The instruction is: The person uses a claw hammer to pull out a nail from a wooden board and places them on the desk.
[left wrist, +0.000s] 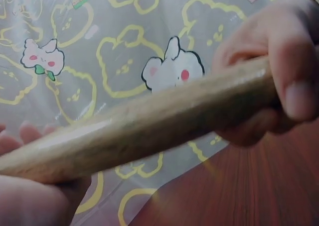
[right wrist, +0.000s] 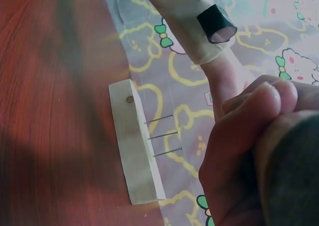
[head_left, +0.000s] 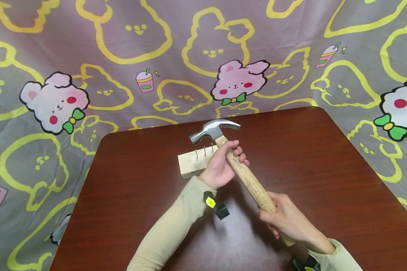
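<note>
The hammer (head_left: 245, 177) is held in the air over the surface (head_left: 139, 180), gripped by both hands. The left hand (head_left: 221, 165) has its fingers curled round the handle (head_left: 257, 192) just below the head (head_left: 213, 129); the right hand (head_left: 289, 218) clamps its fingers and thumb near the butt.

The hammer's long axis slants from the right hand, close to the body, up and leftward to the head, striking face leftward, claw rightward. The block (head_left: 189, 167) lies on the surface beyond and left of the right hand, its length running roughly side to side. The left hand is much the nearer and hides the block's right end. Three nails (head_left: 205, 151) stand up from its top.

The right wrist view shows the block end to end, with a dark knot (right wrist: 130, 99) in its side. The left wrist view shows neither block nor head, but does show the right thumb laid across the handle.
</note>
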{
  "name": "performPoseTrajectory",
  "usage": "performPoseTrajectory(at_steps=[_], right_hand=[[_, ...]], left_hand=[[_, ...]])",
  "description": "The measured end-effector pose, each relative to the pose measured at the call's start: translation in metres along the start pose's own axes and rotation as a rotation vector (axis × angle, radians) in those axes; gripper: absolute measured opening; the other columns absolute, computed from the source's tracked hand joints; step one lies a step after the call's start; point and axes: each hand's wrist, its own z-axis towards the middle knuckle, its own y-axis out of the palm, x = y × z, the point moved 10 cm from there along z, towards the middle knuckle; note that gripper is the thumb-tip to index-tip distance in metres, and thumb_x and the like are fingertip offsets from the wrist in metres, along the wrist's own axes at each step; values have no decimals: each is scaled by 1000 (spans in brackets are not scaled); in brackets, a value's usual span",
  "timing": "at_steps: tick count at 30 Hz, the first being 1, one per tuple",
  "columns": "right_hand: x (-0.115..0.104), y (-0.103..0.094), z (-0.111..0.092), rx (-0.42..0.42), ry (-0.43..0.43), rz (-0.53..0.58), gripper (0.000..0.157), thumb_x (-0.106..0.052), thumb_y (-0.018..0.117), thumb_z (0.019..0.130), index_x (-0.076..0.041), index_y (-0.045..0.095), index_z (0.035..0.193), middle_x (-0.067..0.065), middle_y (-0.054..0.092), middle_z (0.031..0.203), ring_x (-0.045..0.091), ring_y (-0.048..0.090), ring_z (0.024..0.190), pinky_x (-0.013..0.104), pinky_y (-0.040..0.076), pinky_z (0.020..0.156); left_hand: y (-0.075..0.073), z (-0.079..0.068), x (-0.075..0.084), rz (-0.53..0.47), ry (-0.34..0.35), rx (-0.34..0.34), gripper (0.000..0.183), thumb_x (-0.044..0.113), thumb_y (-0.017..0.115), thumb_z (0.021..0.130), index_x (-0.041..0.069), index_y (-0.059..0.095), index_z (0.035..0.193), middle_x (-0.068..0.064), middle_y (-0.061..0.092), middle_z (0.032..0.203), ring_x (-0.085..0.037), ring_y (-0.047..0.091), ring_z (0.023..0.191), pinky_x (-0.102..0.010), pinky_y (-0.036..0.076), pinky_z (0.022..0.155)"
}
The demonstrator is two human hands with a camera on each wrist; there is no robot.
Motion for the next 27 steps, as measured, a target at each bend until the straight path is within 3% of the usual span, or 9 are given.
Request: performPoseTrajectory(at_steps=[7,15,24,27], right_hand=[[2,-2,1,-4,-7,-26,10,-1,61,86,2,52,87,-4,51,50,5,48,33,35,44,31],[7,-1,4,-26,-1,-13,11,-2,62,86,4,53,90,-4,51,52,5,48,34,35,44,31],[8,-4,7,-34,-10,-63,11,-3,63,86,3,55,90,-4,51,50,5,49,34,33,44,31],[7,-5,9,-33,-21,-85,11,-6,64,87,1,56,90,-4,52,51,6,49,34,32,43,31]], left_hand=[[1,-2,1,59,18,-37,29,11,38,96,17,49,70,6,41,63,-9,43,61,-26,43,76],[-6,0,1,69,32,-9,26,13,43,98,15,51,74,6,43,64,-9,46,62,-26,47,77],[-4,-6,7,91,130,-113,32,1,39,99,17,50,73,4,40,69,-8,38,59,-25,46,74],[-6,-8,10,91,157,-104,33,1,40,98,17,48,71,5,40,68,-7,38,58,-25,48,74]])
